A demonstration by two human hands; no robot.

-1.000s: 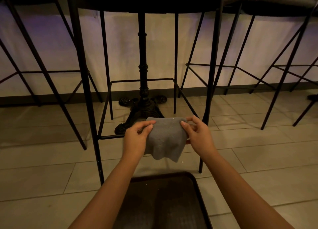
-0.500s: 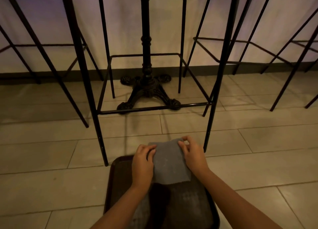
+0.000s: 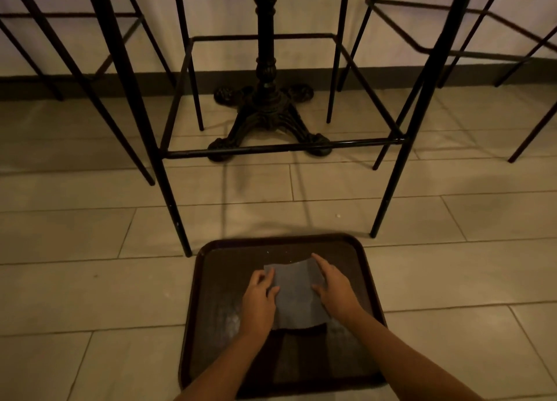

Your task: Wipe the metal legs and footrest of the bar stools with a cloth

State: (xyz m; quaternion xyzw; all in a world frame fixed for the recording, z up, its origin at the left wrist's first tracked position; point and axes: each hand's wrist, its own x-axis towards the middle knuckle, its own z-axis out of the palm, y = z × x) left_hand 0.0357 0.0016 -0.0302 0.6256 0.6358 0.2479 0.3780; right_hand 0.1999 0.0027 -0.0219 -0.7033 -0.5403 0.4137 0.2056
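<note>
Stool legs (image 3: pixel 129 78) in black metal rise through the upper half of the frame, 2 thick front ones slanting inward toward the top edge. Joining them across the middle is the footrest (image 3: pixel 283 149), a thin horizontal bar with side rails running back toward the wall. Behind it, at upper centre, stands an ornate table base (image 3: pixel 266 114) on spreading feet. Pale floor tiles (image 3: pixel 75 292) fill the lower half. At lower centre a dark brown tray (image 3: pixel 217 280) lies on the floor, just in front of the stool legs. On the tray lies a grey cloth (image 3: pixel 294 298), spread flat. The left hand (image 3: pixel 259 304) pinches the cloth's left edge, and the right hand (image 3: pixel 334 292) presses its right edge with fingers fairly straight.
</note>
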